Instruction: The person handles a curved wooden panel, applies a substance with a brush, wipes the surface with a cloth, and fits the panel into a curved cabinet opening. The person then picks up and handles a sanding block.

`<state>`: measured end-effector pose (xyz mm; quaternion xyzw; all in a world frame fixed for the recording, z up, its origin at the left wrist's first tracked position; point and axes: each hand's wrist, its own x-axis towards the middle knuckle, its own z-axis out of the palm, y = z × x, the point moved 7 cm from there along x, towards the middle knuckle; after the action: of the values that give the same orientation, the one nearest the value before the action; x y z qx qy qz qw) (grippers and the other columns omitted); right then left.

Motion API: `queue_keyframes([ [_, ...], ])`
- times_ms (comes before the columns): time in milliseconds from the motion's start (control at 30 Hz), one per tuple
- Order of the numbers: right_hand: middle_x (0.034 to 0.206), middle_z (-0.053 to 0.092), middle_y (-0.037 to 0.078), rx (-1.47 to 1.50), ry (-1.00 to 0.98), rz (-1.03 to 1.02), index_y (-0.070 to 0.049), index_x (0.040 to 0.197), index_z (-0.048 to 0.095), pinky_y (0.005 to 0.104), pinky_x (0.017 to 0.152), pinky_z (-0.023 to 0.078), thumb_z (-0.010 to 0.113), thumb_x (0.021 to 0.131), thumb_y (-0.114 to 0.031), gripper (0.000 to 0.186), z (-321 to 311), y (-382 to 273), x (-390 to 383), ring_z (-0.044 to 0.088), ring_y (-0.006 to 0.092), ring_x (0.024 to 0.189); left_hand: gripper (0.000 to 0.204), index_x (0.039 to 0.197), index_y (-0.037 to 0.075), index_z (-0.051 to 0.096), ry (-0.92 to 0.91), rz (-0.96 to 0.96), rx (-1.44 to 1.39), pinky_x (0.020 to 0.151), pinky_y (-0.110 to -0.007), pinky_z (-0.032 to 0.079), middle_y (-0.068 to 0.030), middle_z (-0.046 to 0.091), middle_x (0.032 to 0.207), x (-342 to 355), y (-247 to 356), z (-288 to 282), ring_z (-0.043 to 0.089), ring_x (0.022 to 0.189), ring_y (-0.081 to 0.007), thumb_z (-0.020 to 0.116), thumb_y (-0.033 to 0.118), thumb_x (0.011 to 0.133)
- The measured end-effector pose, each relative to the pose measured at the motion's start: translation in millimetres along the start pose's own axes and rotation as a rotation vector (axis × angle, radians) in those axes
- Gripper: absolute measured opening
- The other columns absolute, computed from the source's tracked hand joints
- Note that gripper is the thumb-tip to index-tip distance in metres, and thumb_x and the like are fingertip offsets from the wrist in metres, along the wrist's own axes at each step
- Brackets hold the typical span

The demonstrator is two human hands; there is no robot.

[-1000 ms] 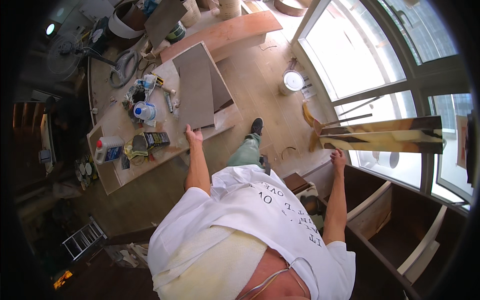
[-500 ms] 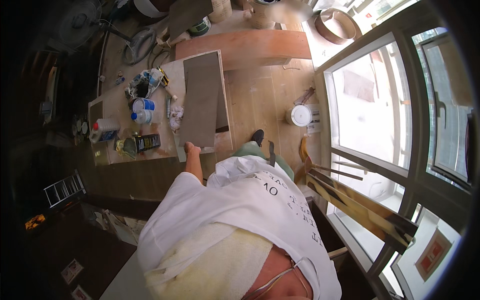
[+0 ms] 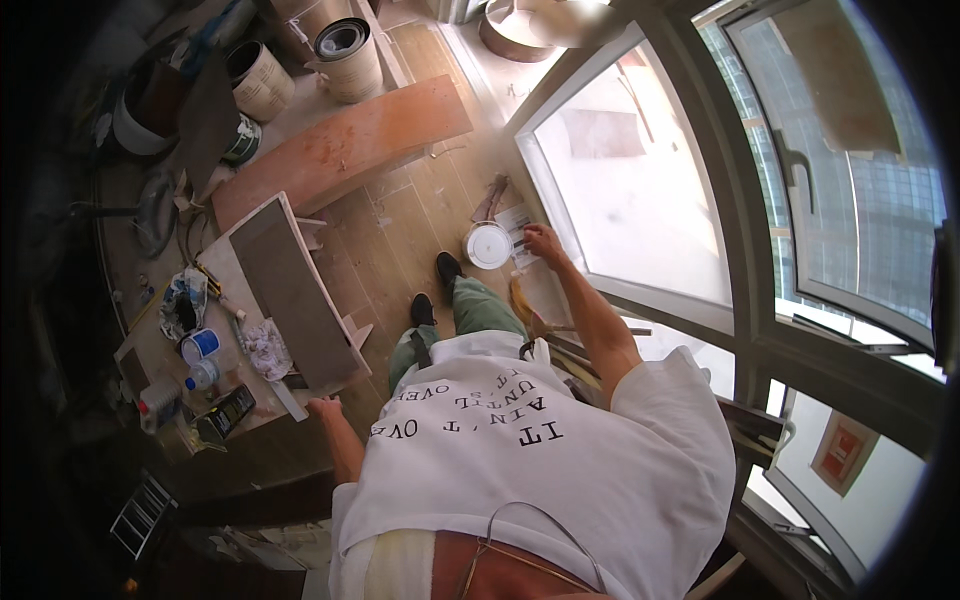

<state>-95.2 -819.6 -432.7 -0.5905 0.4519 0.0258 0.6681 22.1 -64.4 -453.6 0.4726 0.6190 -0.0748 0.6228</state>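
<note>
My right hand point(image 3: 541, 243) is stretched out toward the window side, just right of a white lidded bucket point(image 3: 487, 246) on the floor. Its fingers look loosely parted, and nothing shows in them. My left hand point(image 3: 323, 407) is low beside the near corner of the worktable point(image 3: 268, 408), close to the end of a pale flat strip point(image 3: 290, 401). Its fingers are too small and bunched to read. A long dark brown sheet point(image 3: 300, 305) lies along the table's right side, apart from my left hand.
Bottles point(image 3: 202, 374), a blue-and-white can point(image 3: 199, 346), a crumpled white rag point(image 3: 265, 350) and a black box point(image 3: 226, 413) stand on the table. Beyond it is an orange-brown bench point(image 3: 350, 150), with rolls point(image 3: 348, 60) behind. A window frame point(image 3: 740, 200) runs along the right.
My view has turned and shifted right. My right arm has come into view, reaching beside the bucket. My left hand has come away from the brown sheet's near end.
</note>
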Motion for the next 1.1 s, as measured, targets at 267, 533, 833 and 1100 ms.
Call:
queue_keyframes([
  [267, 0.085, 0.064, 0.002, -0.123, -0.287, -0.212, 0.001, 0.133, 0.050, 0.0199, 0.062, 0.045, 0.067, 0.088, -0.023, 0.054, 75, -146, 78, 0.058, 0.0079, 0.070, 0.060, 0.151, 0.011, 0.019, 0.012, 0.198, -0.199, 0.107, -0.058, 0.035, -0.0147, 0.028, 0.153, -88, -46, -35, 0.042, 0.133, -0.0412, 0.048, 0.028, 0.101],
  [533, 0.063, 0.059, 0.001, -0.603, -0.612, 0.084, -0.004, 0.109, 0.068, 0.0236, 0.041, 0.035, 0.065, 0.089, -0.020, 0.026, 161, -3, 43, 0.047, 0.0070, 0.046, 0.048, 0.144, 0.010, 0.032, 0.098, 0.150, -0.133, 0.102, -0.053, 0.042, -0.0138, 0.038, 0.143, -168, -106, -50, 0.052, 0.125, -0.0370, 0.047, 0.026, 0.101],
  [833, 0.070, 0.067, 0.008, -0.519, -0.801, 0.172, -0.001, 0.124, 0.060, 0.0238, 0.045, 0.040, 0.070, 0.077, -0.002, 0.047, 214, 24, -4, 0.054, 0.0093, 0.052, 0.052, 0.146, 0.007, 0.031, 0.078, 0.037, -0.084, 0.098, -0.049, 0.047, -0.0162, 0.043, 0.142, -177, -162, -76, 0.057, 0.120, -0.0356, 0.047, 0.026, 0.101],
  [1100, 0.075, 0.068, 0.011, -0.484, -0.671, 0.065, 0.001, 0.121, 0.056, 0.0202, 0.044, 0.040, 0.068, 0.085, -0.010, 0.040, 253, -1, 4, 0.057, 0.0101, 0.054, 0.053, 0.146, 0.007, 0.031, -0.080, 0.178, -0.044, 0.092, -0.044, 0.051, -0.0150, 0.050, 0.134, -153, -131, -120, 0.063, 0.110, -0.0292, 0.048, 0.027, 0.100],
])
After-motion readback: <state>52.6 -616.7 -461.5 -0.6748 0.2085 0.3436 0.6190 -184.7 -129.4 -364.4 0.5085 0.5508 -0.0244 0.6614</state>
